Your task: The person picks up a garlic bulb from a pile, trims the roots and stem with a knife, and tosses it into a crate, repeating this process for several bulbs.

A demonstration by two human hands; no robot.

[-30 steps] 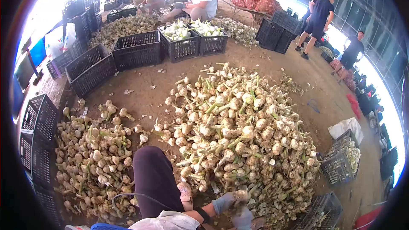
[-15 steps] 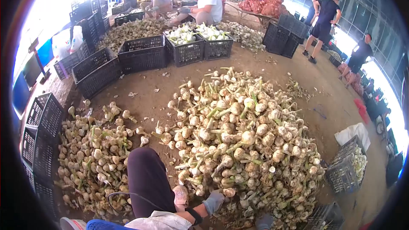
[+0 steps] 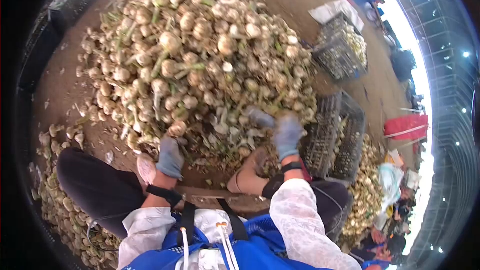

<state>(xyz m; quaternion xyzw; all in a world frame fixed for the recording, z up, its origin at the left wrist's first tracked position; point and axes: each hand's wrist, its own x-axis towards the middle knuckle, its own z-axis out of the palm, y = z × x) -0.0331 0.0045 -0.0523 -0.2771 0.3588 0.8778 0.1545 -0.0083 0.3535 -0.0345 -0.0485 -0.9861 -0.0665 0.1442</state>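
In the head view my left hand [image 3: 171, 156], in a grey-blue glove, has its fingers closed on a garlic bulb [image 3: 177, 128] at the near edge of a large garlic heap [image 3: 200, 55]. My right hand [image 3: 288, 132], gloved too, is smeared by motion at the heap's near right side. A blurred grey, rounded, elongated shape [image 3: 261, 118] extends left from the right hand. Whether it is an object or part of the glove I cannot make out. Cut stems and loose skins [image 3: 220, 130] lie between the hands.
A black crate [image 3: 332, 137] stands close beside my right hand. Farther back is another crate [image 3: 342, 50] of pale pieces with a white sack [image 3: 337, 12]. More garlic lies left [image 3: 65, 205] and right [image 3: 367, 185]. A red bundle [image 3: 406, 127] lies at far right.
The view has tilted down and turned right, so the heap appears higher and the co-workers at the back have left the frame. My right hand, barely visible before, now shows beside the crate.
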